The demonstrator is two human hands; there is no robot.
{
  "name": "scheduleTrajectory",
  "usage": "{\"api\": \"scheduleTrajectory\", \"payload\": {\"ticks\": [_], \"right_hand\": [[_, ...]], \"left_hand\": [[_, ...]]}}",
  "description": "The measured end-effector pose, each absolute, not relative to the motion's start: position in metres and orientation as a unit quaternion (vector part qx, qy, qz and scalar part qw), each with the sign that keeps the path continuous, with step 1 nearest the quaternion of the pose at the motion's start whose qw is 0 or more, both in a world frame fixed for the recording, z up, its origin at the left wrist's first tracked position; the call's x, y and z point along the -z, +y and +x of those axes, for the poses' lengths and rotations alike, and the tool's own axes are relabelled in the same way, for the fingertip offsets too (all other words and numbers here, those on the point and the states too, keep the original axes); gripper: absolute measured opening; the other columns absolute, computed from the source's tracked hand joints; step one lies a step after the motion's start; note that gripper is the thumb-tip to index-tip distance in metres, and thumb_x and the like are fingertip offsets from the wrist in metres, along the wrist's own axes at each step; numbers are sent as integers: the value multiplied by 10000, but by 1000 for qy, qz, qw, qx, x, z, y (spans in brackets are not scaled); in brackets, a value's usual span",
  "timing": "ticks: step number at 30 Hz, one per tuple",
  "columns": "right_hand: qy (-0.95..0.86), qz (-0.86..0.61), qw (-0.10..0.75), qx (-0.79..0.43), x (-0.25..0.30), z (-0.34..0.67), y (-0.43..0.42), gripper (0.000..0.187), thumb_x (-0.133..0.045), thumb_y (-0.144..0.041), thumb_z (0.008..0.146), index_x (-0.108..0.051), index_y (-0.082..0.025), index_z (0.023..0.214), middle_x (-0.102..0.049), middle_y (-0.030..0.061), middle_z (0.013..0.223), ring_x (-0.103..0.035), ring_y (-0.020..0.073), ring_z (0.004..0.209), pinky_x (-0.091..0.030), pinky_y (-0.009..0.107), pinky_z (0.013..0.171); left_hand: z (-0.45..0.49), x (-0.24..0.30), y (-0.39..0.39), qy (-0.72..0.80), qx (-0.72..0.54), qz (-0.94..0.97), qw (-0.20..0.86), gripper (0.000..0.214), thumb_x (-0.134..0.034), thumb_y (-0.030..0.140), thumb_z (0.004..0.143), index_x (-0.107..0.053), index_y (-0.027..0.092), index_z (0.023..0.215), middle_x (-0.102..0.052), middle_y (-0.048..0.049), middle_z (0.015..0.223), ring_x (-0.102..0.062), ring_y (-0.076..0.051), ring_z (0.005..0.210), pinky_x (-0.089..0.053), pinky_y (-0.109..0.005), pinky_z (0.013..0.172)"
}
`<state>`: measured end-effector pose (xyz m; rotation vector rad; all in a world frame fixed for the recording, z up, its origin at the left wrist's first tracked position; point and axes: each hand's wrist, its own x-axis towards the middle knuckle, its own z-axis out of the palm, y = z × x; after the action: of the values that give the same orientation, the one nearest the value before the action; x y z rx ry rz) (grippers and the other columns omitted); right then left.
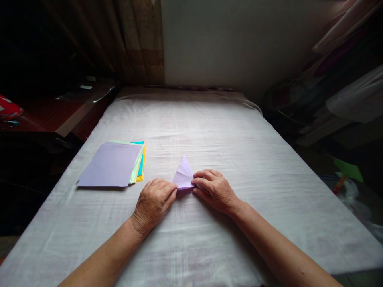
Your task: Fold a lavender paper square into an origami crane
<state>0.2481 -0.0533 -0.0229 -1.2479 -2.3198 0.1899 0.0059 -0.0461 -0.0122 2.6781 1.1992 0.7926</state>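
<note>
A small purple sheet of origami paper [183, 173], folded to a triangle with its point away from me, rests on the cloth between my hands. Crease lines cross its face, and its near edge shows a darker fold. My left hand [156, 199] pinches the near left corner between thumb and fingers. At the right corner, my right hand [216, 189] grips the paper with thumb below and fingertips along the side. The corners themselves are partly covered by the fingers.
Left of my hands lies a stack of coloured paper [109, 164], purple on top, with green, blue and yellow edges showing. A pale checked cloth [257, 159] covers the surface. A brown side table [44, 113] stands at left, and clothes [359, 99] hang at right.
</note>
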Motion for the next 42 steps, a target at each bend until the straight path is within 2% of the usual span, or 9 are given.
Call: {"api": "scheduleTrajectory", "payload": {"ticks": [7, 12, 17, 23, 26, 31, 38, 42], "right_hand": [[-828, -501, 241, -70, 18, 236, -44, 213, -507, -295, 962, -679, -214, 868, -691, 67, 974, -592, 200, 885, -435, 349, 822], [-798, -553, 231, -69, 14, 225, -44, 168, -556, -269, 923, -657, -209, 802, -677, 67, 927, -582, 211, 871, -425, 352, 803], [-774, -587, 229, -59, 16, 219, -45, 143, -597, -264, 898, -635, -205, 773, -668, 62, 921, -571, 216, 865, -405, 352, 789], [-764, -597, 242, -47, 19, 216, -46, 132, -606, -275, 893, -616, -215, 775, -651, 57, 897, -550, 219, 856, -386, 354, 778], [-762, -600, 240, -43, 20, 215, -46, 126, -608, -279, 892, -611, -216, 783, -649, 57, 900, -545, 225, 864, -378, 358, 774], [-761, -605, 232, -35, 21, 214, -47, 116, -590, -275, 899, -609, -217, 800, -645, 63, 907, -536, 230, 865, -370, 367, 776], [-755, -609, 240, -39, 19, 210, -48, 144, -634, -339, 879, -605, -215, 813, -640, 56, 884, -538, 228, 858, -358, 360, 760], [-748, -615, 243, -49, 21, 211, -48, 149, -644, -362, 875, -615, -216, 858, -645, 64, 940, -548, 242, 914, -363, 371, 791]], "left_hand": [[8, 15, -45, 430, -270, 861, 33, 176, -463, 226, 959, -602, 178, 1056, -693, -41, 844, -630, -196, 776, -488, -334, 736], [12, 16, -43, 443, -251, 861, -2, 229, -499, 306, 967, -553, 168, 1142, -675, -42, 829, -619, -211, 749, -473, -343, 704], [14, 18, -41, 464, -231, 855, -20, 221, -515, 267, 959, -544, 174, 1157, -675, -44, 832, -613, -217, 743, -466, -344, 698], [16, 18, -42, 456, -217, 863, -19, 296, -511, 227, 947, -545, 176, 1237, -668, -83, 989, -612, -239, 859, -502, -381, 770], [16, 17, -43, 438, -224, 871, -20, 288, -507, 196, 946, -603, 211, 1217, -661, -100, 1148, -610, -257, 1001, -509, -397, 832], [18, 15, -45, 390, -210, 896, -14, 289, -508, 251, 958, -652, 242, 1208, -658, -63, 1278, -522, -299, 1259, -415, -502, 1026], [17, 17, -47, 388, -181, 904, 7, 365, -477, 352, 971, -621, 202, 1270, -644, -65, 1311, -524, -311, 1272, -343, -535, 1083], [14, 17, -49, 391, -154, 908, 7, 406, -453, 397, 977, -591, 212, 1311, -611, -57, 1358, -495, -308, 1301, -283, -536, 1120]]}}
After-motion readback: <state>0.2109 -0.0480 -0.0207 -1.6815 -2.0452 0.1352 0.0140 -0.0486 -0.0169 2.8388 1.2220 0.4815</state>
